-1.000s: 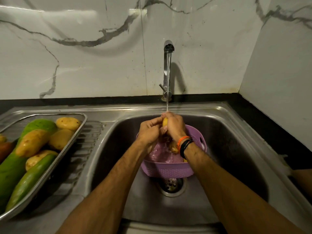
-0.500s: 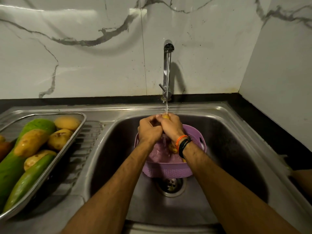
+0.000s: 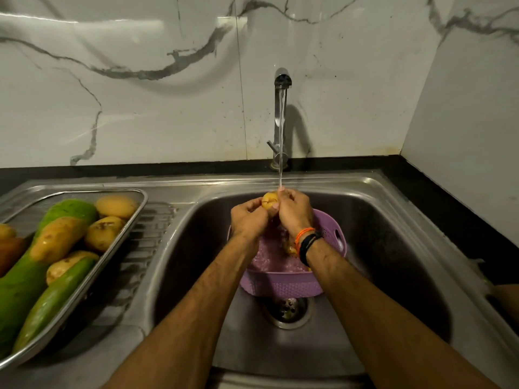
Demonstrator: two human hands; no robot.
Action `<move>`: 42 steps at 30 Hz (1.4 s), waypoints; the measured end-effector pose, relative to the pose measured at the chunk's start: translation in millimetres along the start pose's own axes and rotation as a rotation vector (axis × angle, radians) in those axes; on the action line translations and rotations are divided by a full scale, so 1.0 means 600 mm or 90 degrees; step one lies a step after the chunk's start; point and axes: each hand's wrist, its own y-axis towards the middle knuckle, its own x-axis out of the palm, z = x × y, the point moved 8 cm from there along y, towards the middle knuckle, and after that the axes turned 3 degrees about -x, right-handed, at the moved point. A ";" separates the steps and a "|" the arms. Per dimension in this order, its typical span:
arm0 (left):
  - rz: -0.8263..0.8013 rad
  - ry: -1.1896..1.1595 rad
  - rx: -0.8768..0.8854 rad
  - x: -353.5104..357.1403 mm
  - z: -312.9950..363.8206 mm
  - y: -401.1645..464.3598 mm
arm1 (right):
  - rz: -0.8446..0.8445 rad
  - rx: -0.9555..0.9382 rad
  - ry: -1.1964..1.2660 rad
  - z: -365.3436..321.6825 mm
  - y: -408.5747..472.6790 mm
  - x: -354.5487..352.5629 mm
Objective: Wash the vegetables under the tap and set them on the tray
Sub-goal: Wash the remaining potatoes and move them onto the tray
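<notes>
Head: both hands, L (image 3: 248, 217) + R (image 3: 295, 211), curled round potato (image 3: 270, 200) under tap (image 3: 282, 113) stream.

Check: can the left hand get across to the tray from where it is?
Probably yes. The left hand grips the potato under the tap; the tray sits on the drainboard to its left, with only the sink rim between.

Domestic kitchen. Indicators: stainless steel sink (image 3: 393, 209) with integral ribbed drainboard (image 3: 151, 242) at its left edge, tap (image 3: 280, 113) at the rear edge, marble-patterned wall tiles (image 3: 140, 94), black countertop (image 3: 449, 209) meeting the right corner.
</notes>
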 end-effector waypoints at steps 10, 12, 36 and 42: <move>0.006 0.007 0.041 0.008 0.005 -0.001 | -0.059 -0.075 -0.061 -0.023 -0.017 0.022; -0.007 0.024 0.054 0.010 0.008 -0.006 | -0.026 -0.045 -0.075 -0.025 -0.015 0.012; -0.021 -0.024 0.032 0.011 0.008 -0.004 | -0.045 0.028 0.000 -0.002 -0.005 0.021; -0.149 -0.027 -0.030 0.020 -0.002 -0.008 | -0.002 0.108 0.015 0.010 0.005 -0.004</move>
